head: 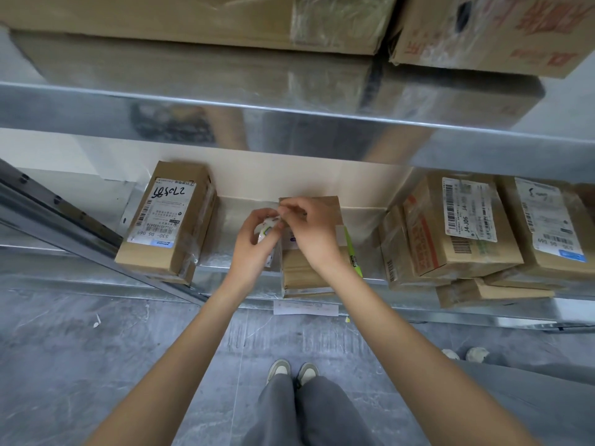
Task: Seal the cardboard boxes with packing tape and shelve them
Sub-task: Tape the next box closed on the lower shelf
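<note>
From the head camera: both hands work over the small cardboard box (309, 252) on the lower shelf (225, 252). Left hand (254, 243) grips a tape roll (266, 228); right hand (309, 226) pinches what looks like the tape's loose end above the box. Sealing seems just starting. Labelled boxes left (167, 220) and right (457, 226) of it already sit shelved.

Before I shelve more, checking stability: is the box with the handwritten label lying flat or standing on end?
Lying flat: the box rests on the shelf with its label facing up.
</note>
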{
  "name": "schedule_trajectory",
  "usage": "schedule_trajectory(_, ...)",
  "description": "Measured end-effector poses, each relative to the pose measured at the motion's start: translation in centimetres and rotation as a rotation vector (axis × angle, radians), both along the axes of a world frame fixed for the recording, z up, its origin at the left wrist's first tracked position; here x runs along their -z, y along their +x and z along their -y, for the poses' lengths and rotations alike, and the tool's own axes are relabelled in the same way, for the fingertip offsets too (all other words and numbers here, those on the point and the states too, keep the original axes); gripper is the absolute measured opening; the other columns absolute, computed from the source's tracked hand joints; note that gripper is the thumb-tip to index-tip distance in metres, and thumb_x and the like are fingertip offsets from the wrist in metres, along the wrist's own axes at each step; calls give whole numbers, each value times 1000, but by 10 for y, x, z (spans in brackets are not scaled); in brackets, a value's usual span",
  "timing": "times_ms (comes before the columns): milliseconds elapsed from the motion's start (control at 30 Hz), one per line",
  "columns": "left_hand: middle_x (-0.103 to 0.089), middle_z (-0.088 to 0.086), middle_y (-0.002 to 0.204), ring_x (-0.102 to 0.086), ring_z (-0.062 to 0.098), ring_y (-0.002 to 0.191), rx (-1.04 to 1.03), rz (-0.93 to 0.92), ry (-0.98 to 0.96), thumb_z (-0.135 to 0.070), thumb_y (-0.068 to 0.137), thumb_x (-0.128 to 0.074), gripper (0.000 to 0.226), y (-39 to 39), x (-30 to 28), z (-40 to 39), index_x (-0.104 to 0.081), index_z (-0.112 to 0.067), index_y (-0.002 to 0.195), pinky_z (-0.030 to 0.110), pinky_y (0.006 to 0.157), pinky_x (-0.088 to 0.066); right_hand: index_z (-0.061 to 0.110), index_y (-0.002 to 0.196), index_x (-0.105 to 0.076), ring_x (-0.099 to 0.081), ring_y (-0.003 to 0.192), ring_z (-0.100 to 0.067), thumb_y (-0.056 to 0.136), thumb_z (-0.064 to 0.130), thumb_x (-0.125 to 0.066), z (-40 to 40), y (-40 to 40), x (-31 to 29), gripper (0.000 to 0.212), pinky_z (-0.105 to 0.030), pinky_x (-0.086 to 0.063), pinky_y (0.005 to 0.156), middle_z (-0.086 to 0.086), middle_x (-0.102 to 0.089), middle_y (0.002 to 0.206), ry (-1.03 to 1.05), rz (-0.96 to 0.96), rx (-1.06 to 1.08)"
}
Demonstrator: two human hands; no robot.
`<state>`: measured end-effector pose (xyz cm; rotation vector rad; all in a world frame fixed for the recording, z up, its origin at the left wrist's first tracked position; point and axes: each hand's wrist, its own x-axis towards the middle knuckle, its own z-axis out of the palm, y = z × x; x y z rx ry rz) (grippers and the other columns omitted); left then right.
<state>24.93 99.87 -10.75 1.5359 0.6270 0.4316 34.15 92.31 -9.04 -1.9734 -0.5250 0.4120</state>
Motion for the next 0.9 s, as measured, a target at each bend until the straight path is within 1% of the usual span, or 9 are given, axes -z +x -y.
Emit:
schedule_trajectory(167,-49,0,125,-48,10,120,4,-126,96,-57,71,-60,36,-9,2,-4,-58,-45,105,20,93,-41,10,85,-71,-62,81,-14,88,8,-62,-2,-13,-2,9,-35,-51,80,6,-65,79,28,115,30)
schedule_trajectory(267,-40,-2,124,-33,11,121,2,-246,153,-69,64,-50,42,-17,-1,-3,-55,-54,103,27,102,-28,10,83,-70,-61,77,-12,86,8,-65,0,-19,0,6,-29,-49,75,9,-62,75,55,167,30)
schedule_trajectory(333,-42,-3,118,-33,11,117,7,-284,169,-71,67,-48,40,-23,-5,-2,-55,-56,103,29,102,-25,11,81,-70,-60,75,-4,87,8,-66,-1,-24,-2,7,-19,-46,72,7,-64,76,81,82,22)
schedule_trajectory(400,-52,-5,104,-50,7,103,-4,-170,72,-52,83,-61,21,-26,-8,-2,-58,-50,104,30,93,-37,9,83,-71,-59,75,-3,87,7,-67,-2,-28,-3,6,-13,-43,70,3,-67,78,103,25,30)
schedule_trajectory(467,-61,-5,89,-60,1,83,-13,-58,-30,-18,94,-63,20,-28,-8,-2,-62,-35,105,28,80,-46,6,84,-73,-61,78,-11,85,6,-68,-3,-33,-2,5,-14,-44,70,-2,-69,81,117,36,40)
schedule_trajectory(600,-68,-2,106,-64,9,104,-76,-45,-97,-1,94,-59,33,-29,-5,4,-58,-16,124,19,82,-49,8,80,-75,-63,77,-12,81,9,-72,-5,-40,2,3,-23,-46,71,1,-69,79,95,55,73)
schedule_trajectory(700,-67,12,113,-60,15,115,-87,-97,-213,0,92,-61,80,-32,-2,3,-15,-21,154,9,77,-49,3,76,-73,-59,68,-4,81,9,-74,-2,-41,2,8,-16,-43,66,0,-69,74,153,-54,128)
schedule_trajectory(767,-67,19,119,-59,16,118,-93,-128,-269,0,91,-64,91,-33,4,0,-3,-20,155,7,77,-47,-1,78,-72,-57,64,-1,81,8,-74,2,-42,2,9,-12,-42,64,-2,-68,73,203,-157,163)
schedule_trajectory(900,-70,8,109,-66,2,97,-111,-124,-287,8,88,-63,50,-33,-1,2,-50,-8,134,12,83,-51,-4,82,-72,-56,61,2,82,7,-74,5,-46,2,11,-11,-43,63,-1,-67,71,271,-319,236)
